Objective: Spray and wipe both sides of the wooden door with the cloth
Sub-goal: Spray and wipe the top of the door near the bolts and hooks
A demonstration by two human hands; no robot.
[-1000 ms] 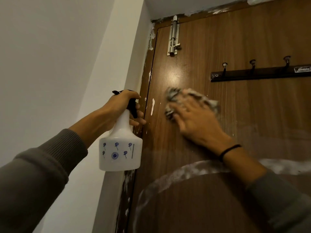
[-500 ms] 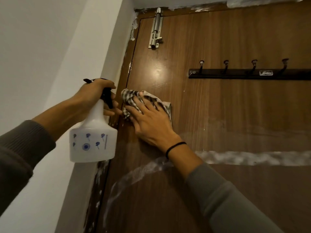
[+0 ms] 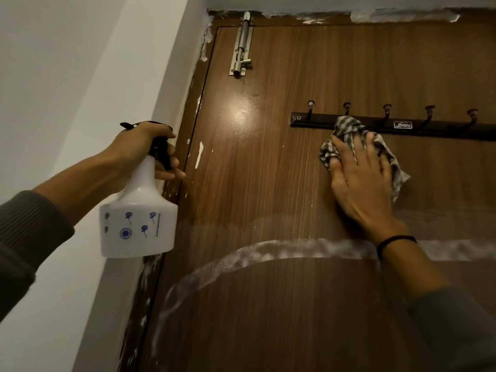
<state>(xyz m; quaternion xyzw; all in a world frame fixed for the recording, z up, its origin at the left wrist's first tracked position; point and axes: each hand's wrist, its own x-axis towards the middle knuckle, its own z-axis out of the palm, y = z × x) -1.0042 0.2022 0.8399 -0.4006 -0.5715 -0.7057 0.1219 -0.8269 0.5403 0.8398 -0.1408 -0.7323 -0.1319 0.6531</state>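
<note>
The brown wooden door [image 3: 263, 183] fills the middle and right of the head view, with a pale wet streak arcing across it low down. My right hand [image 3: 359, 181] presses a checked grey-and-white cloth [image 3: 346, 130] flat against the door, just under the coat-hook rail; the fingers lie straight over the cloth. My left hand [image 3: 139, 149] grips the neck and black trigger of a white spray bottle [image 3: 139, 226] with blue marks, held beside the door's left edge.
A dark rail with several hooks [image 3: 418, 124] is fixed across the door above the cloth. A metal slide bolt [image 3: 241, 49] sits near the top left corner. The white wall [image 3: 67, 76] meets the paint-flecked door frame [image 3: 193, 124] on the left.
My right hand slid the cloth from the door's left edge to the right and up, under the hook rail. The left hand and bottle kept their place beside the frame.
</note>
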